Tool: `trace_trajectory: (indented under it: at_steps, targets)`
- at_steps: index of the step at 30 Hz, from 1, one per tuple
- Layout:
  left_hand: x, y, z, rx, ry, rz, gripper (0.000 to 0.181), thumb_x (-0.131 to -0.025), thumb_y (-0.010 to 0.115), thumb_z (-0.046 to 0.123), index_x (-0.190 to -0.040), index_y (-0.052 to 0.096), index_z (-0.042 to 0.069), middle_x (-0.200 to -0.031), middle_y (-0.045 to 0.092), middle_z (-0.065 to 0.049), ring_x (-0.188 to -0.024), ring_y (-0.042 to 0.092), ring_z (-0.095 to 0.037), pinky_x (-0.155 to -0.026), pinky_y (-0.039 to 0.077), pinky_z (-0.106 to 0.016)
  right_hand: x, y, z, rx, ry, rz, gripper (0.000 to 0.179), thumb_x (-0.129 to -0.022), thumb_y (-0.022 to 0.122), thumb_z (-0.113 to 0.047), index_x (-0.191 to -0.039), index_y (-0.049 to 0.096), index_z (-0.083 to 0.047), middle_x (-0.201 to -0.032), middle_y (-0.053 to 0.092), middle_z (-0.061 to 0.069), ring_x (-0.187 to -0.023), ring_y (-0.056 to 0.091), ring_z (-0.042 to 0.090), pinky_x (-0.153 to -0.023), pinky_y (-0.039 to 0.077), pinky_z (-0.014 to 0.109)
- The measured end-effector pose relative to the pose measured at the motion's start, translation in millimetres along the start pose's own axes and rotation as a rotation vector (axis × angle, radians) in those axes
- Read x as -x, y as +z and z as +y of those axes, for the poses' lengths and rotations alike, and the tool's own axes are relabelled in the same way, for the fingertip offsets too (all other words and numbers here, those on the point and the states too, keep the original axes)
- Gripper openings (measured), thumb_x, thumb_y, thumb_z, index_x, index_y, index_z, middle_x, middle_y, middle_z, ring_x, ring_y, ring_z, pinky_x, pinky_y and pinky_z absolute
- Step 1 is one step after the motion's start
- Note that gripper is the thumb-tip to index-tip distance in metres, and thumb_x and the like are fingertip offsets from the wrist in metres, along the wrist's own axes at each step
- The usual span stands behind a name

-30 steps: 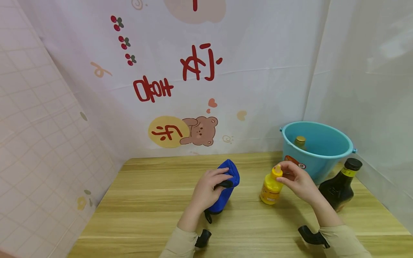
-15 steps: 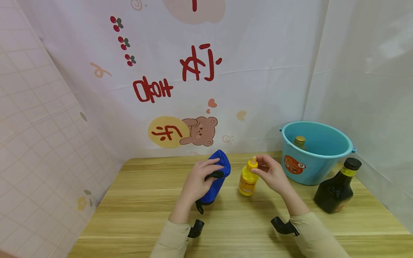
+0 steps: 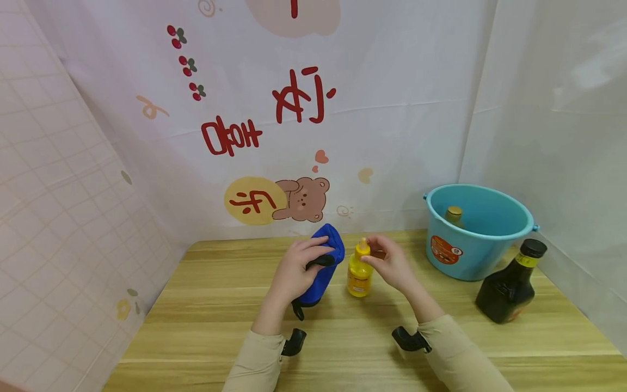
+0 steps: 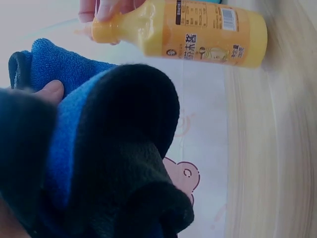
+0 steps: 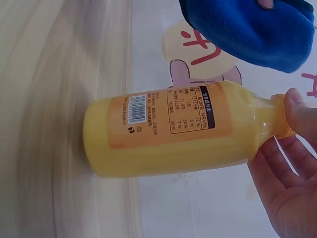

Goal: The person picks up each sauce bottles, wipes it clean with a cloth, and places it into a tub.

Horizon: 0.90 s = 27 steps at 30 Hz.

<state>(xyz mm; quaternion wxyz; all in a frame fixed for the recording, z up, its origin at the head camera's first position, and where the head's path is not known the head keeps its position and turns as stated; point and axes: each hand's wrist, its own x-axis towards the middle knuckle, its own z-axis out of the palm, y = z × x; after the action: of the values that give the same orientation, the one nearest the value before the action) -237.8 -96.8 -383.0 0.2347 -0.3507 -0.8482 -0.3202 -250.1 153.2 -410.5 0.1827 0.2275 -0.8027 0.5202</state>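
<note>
My left hand (image 3: pixel 295 267) grips a folded blue cloth (image 3: pixel 317 286) with black edging, held up at the middle of the table. In the left wrist view the cloth (image 4: pixel 64 67) hangs in loose folds and hides most of the hand. My right hand (image 3: pixel 392 265) pinches a yellow squeeze bottle (image 3: pixel 359 276) by its cap, thumb on one side and fingers on the other. Upright, the bottle stands just right of the cloth, its base close to the tabletop. In the right wrist view the bottle's (image 5: pixel 173 131) orange label faces the camera, with the cloth (image 5: pixel 247 32) beyond it.
At the back right stands a light blue bucket (image 3: pixel 467 250) with a gold-capped bottle (image 3: pixel 454 214) inside. A dark bottle (image 3: pixel 506 288) with a black cap is in front of the bucket. A white printed curtain (image 3: pixel 392 136) closes off the back of the wooden table (image 3: pixel 220 305).
Right hand and yellow bottle have moved left, away from the bucket, up beside the cloth. The left hand has shifted slightly left and back with the cloth.
</note>
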Motion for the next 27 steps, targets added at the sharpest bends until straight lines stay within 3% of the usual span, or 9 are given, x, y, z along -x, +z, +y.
trace_trajectory:
  at_steps: [2, 8, 16, 27]
  targets:
    - [-0.1, 0.8, -0.5, 0.0, 0.001, 0.001, 0.039, -0.082, 0.075, -0.007, -0.114, 0.075, 0.015, -0.133, 0.063, -0.005, -0.12, 0.057, -0.031, -0.101, 0.046, -0.048, -2.0, 4, 11, -0.01, -0.006, 0.0, 0.032, -0.083, 0.073, 0.009, -0.113, 0.061, 0.007, -0.104, 0.066, 0.02, -0.093, 0.065, 0.035, -0.083, 0.055, 0.052]
    - [0.1, 3.8, -3.1, 0.012, -0.014, -0.002, 0.037, -0.083, 0.075, -0.005, -0.114, 0.076, 0.015, -0.133, 0.063, -0.005, -0.118, 0.057, -0.03, -0.099, 0.046, -0.047, -4.6, 10, 13, -0.046, -0.013, 0.004, 0.029, -0.083, 0.074, 0.007, -0.11, 0.062, 0.005, -0.102, 0.066, 0.019, -0.093, 0.065, 0.034, -0.083, 0.055, 0.052]
    - [0.1, 9.6, -7.7, 0.057, -0.041, 0.021, 0.034, -0.084, 0.075, -0.003, -0.113, 0.076, 0.015, -0.132, 0.063, -0.004, -0.119, 0.057, -0.029, -0.101, 0.045, -0.047, -6.2, 15, 15, 0.004, 0.031, -0.006, 0.03, -0.084, 0.075, 0.002, -0.112, 0.063, 0.001, -0.102, 0.067, 0.014, -0.092, 0.066, 0.03, -0.084, 0.056, 0.047]
    - [-4.7, 19.8, -13.3, 0.052, -0.06, -0.136, 0.032, -0.088, 0.073, 0.001, -0.116, 0.074, 0.016, -0.137, 0.06, -0.004, -0.126, 0.053, -0.03, -0.105, 0.042, -0.049, -6.3, 13, 17, 0.051, 0.028, -0.055, 0.032, -0.087, 0.073, -0.001, -0.117, 0.064, -0.001, -0.104, 0.068, 0.012, -0.091, 0.067, 0.029, -0.082, 0.057, 0.048]
